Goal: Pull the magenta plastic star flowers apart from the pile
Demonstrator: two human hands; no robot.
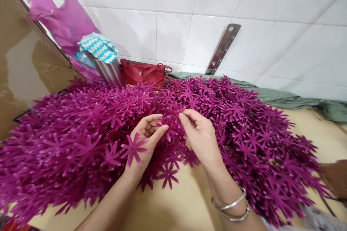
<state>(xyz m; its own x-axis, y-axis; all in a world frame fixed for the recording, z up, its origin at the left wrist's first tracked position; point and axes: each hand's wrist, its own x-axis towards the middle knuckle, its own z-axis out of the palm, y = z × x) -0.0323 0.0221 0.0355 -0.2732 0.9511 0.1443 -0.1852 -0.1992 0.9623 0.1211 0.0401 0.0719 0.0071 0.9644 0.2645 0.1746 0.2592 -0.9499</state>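
Note:
A big heap of magenta star-shaped fabric flower petals [81, 126] covers the tan table [173, 205]. My left hand [143, 140] and my right hand [200, 133] meet at the middle of the heap. Both pinch the same magenta petal piece [172, 122] between thumb and fingers. A loose petal [133, 148] lies against my left wrist. Another single petal [168, 175] rests on the table between my forearms. Two silver bangles [233, 209] sit on my right wrist.
A red handbag [143, 73] lies behind the heap by the white tiled wall. A pink plastic bag [59, 18], a teal zigzag cloth [99, 47] and a metal tube stand at back left. A metal bracket [222, 48] leans on the wall. Green cloth [284, 97] lies at right.

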